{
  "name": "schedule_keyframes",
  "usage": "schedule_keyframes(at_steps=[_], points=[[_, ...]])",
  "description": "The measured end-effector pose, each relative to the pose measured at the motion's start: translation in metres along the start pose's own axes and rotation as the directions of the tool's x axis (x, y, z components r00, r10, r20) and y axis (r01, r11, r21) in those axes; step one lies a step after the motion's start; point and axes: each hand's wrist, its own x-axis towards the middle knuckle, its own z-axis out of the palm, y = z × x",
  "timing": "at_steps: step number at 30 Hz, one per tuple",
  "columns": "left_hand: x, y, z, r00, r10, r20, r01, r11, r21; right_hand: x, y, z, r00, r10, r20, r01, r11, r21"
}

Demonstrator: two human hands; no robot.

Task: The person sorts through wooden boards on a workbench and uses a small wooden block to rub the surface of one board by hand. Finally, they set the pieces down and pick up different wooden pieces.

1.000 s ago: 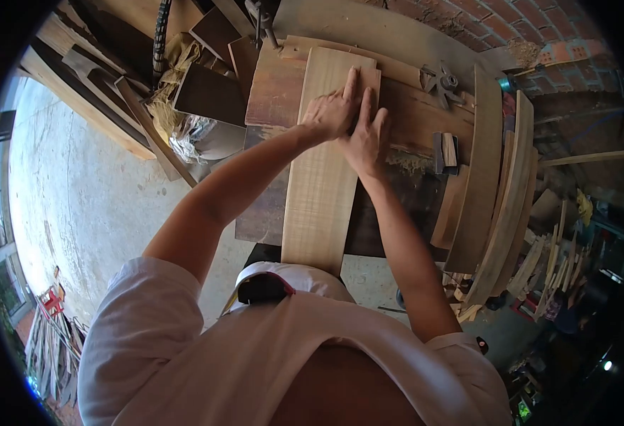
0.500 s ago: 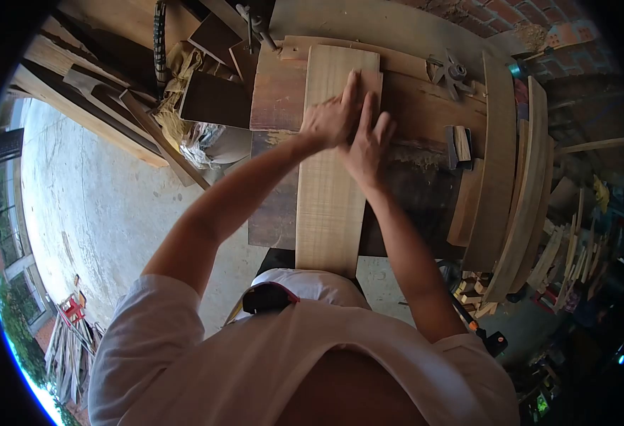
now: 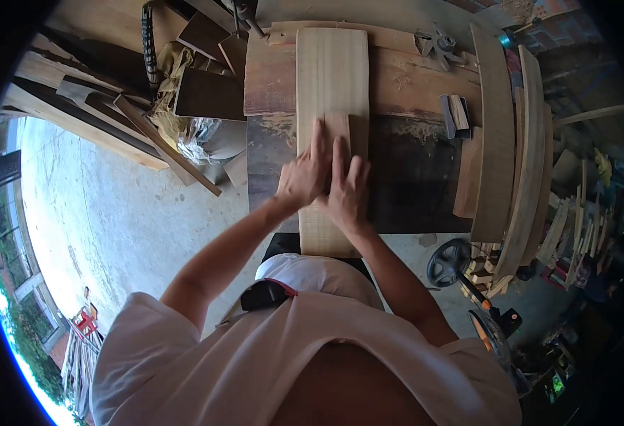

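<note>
A long pale wooden board [image 3: 332,64] lies lengthwise across the workbench, its near end against my lap. On its middle rests a small flat wooden sanding block [image 3: 338,126], mostly covered by my hands; its underside is hidden. My left hand [image 3: 306,174] grips the block's left side with the index finger stretched forward along it. Close beside it, my right hand [image 3: 347,188] holds the near right part, index finger also pointing forward and the others curled. Both hands press down from above.
The dark workbench top [image 3: 411,184] extends right, carrying a small wrapped block [image 3: 457,117] and a metal star-shaped knob [image 3: 443,46]. Long planks [image 3: 493,135] stand along its right side. Scrap boards [image 3: 163,142] and a plastic bag [image 3: 202,138] are at the left. A wheel [image 3: 448,263] shows at lower right.
Both hands have drawn the sanding block back along the board towards my body, from near its far end to its middle. My view has shifted slightly.
</note>
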Motion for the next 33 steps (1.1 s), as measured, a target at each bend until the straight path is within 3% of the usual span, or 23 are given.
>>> schedule_keyframes(at_steps=[1, 2, 5, 8, 12, 16, 19, 21, 23, 26, 30, 31, 32, 33], points=[[-0.027, -0.013, 0.025, 0.996, 0.070, -0.051, -0.067, 0.996, 0.057, -0.028, -0.005, 0.000, 0.999, 0.002, 0.038, -0.001, 1.000, -0.008], [-0.051, -0.002, 0.023, 1.000, -0.017, -0.017, 0.016, 0.999, -0.042, -0.049, -0.008, 0.000, 0.999, -0.009, 0.033, 0.010, 1.000, -0.012], [-0.048, 0.001, 0.030, 0.999, -0.015, -0.030, 0.014, 1.000, -0.020, -0.046, 0.002, -0.003, 0.996, -0.051, 0.075, 0.052, 0.999, -0.004], [0.033, 0.013, -0.012, 0.999, 0.034, -0.037, -0.034, 0.999, -0.013, 0.033, 0.018, -0.003, 0.998, -0.036, -0.049, 0.037, 0.999, 0.006], [0.175, 0.030, -0.073, 0.989, 0.124, -0.079, -0.110, 0.980, 0.164, 0.172, 0.050, 0.003, 0.966, -0.047, -0.256, 0.010, 0.990, -0.143], [0.226, 0.036, -0.092, 0.987, 0.144, -0.072, -0.127, 0.971, 0.201, 0.223, 0.068, 0.010, 0.950, -0.071, -0.305, 0.001, 0.975, -0.224], [0.172, 0.028, -0.071, 0.991, 0.120, -0.066, -0.111, 0.985, 0.132, 0.172, 0.053, 0.008, 0.956, -0.092, -0.280, 0.038, 0.981, -0.191], [0.103, 0.022, -0.049, 0.999, 0.024, 0.028, -0.026, 0.996, 0.089, 0.103, 0.029, -0.001, 0.994, -0.004, -0.113, -0.004, 0.997, -0.076], [0.026, 0.010, -0.011, 1.000, 0.011, 0.026, -0.012, 0.999, 0.038, 0.028, 0.014, -0.003, 1.000, -0.007, -0.003, 0.007, 0.999, 0.039], [-0.070, 0.000, 0.040, 0.987, -0.134, 0.093, 0.134, 0.991, 0.008, -0.057, 0.006, -0.009, 0.983, -0.157, 0.096, 0.154, 0.987, 0.038], [-0.060, -0.008, 0.038, 0.995, -0.062, -0.073, 0.063, 0.998, 0.012, -0.036, 0.011, -0.005, 0.978, -0.131, 0.162, 0.117, 0.989, 0.094], [-0.032, -0.011, 0.022, 0.988, -0.032, -0.148, 0.032, 0.999, -0.003, -0.004, 0.010, -0.004, 0.979, -0.181, 0.091, 0.173, 0.980, 0.098], [0.000, -0.005, -0.009, 0.988, -0.154, -0.034, 0.154, 0.988, 0.009, 0.030, 0.009, 0.000, 0.983, -0.170, 0.066, 0.166, 0.984, 0.063], [0.033, -0.007, -0.029, 0.989, -0.118, -0.093, 0.124, 0.991, 0.050, 0.068, 0.009, 0.006, 0.987, -0.160, 0.015, 0.158, 0.983, 0.088]])
